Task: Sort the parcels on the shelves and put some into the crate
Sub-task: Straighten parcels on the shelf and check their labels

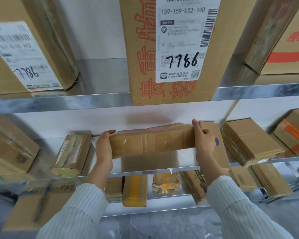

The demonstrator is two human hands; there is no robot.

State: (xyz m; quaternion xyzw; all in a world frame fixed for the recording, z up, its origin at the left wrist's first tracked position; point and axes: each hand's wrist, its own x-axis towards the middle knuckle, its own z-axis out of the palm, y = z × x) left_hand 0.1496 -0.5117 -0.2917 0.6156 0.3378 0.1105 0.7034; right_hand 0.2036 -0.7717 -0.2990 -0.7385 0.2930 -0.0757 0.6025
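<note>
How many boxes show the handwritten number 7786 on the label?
2. One is the left box on the upper shelf; the other is the tall centre box on the same shelf. Other labels are hidden or blurred, so more may exist.

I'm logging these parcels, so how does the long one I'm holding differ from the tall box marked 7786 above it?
The long parcel lies sideways, gripped at its ends by the left hand and right hand; the tall box stands upright on the upper shelf, untouched. The tall box carries a white label and red print; the long parcel's near face is plain and taped. Both are brown cardboard.
</note>
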